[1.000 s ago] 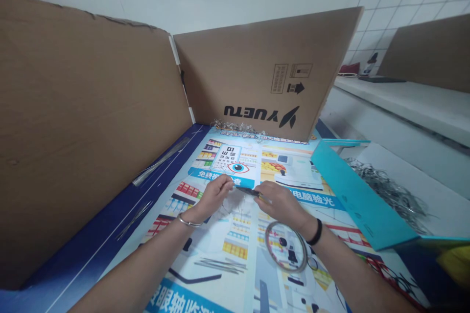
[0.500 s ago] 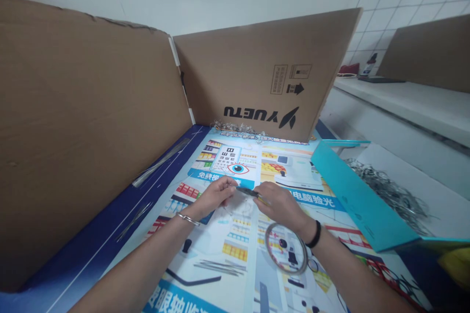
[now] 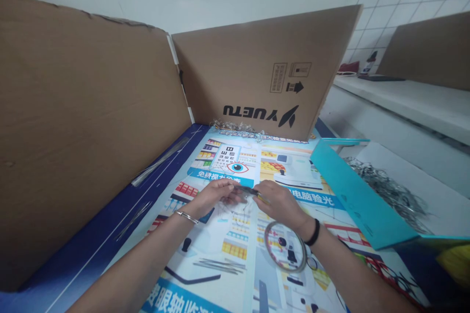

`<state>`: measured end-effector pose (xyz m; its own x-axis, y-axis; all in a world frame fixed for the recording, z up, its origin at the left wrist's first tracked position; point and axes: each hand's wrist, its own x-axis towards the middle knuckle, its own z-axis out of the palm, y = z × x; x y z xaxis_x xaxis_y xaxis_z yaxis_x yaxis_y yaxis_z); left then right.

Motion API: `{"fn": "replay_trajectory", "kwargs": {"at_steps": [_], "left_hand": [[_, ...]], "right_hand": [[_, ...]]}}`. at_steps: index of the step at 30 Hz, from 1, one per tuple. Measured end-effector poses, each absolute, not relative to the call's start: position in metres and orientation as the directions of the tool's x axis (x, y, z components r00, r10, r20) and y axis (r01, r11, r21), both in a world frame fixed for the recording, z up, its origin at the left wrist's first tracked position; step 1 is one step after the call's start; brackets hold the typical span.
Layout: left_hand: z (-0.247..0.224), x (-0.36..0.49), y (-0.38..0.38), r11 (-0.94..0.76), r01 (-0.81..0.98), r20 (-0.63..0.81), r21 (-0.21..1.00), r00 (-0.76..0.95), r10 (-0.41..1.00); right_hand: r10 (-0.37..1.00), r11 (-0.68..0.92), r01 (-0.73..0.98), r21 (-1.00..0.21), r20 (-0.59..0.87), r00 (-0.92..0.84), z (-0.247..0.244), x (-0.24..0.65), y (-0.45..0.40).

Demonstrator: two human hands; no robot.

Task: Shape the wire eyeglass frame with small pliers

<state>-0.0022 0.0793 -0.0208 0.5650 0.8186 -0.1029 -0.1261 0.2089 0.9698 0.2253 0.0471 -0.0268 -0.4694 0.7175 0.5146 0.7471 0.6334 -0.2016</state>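
Over the middle of the printed sheet, my right hand is closed round dark-jawed pliers with a bit of yellow on the handle. Their jaws point left to my left hand. Its thumb and index finger pinch at the jaw tips, while the other fingers stretch out underneath. A thin, blurred wire hangs below these fingers; its exact shape is hard to make out. Under my right wrist lies a coil of wire. Short straight wire pieces rest nearer me.
Cardboard panels stand at the left and back. To the right is a turquoise box holding tangled wire. Shiny wire pieces line the back panel, more strips lie left, and red and black cords lie lower right.
My left hand's lower fingers have uncurled and spread beneath the pliers, with thumb and index still at the tips. My right hand and the pliers have hardly moved.
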Motion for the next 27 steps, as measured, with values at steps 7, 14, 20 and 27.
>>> {"fn": "replay_trajectory", "kwargs": {"at_steps": [7,14,20,27], "left_hand": [[-0.02,0.0,0.077,0.28,-0.254,-0.096,0.926,0.559,0.824],[-0.016,0.003,0.073,0.226,-0.253,-0.074,0.941,0.496,0.865],[-0.018,0.007,0.071,0.149,-0.203,-0.058,0.968,0.397,0.916],[-0.017,0.009,0.071,-0.108,0.079,0.087,0.991,0.239,0.967]], "right_hand": [[0.734,0.626,0.741,-0.242,0.505,-0.455,-0.027,0.225,0.047],[0.755,0.599,0.761,-0.248,0.49,-0.434,-0.026,0.223,0.047],[0.764,0.598,0.753,-0.277,0.482,-0.43,-0.027,0.223,0.047],[0.793,0.571,0.762,-0.306,0.444,-0.416,-0.029,0.222,0.048]]}}
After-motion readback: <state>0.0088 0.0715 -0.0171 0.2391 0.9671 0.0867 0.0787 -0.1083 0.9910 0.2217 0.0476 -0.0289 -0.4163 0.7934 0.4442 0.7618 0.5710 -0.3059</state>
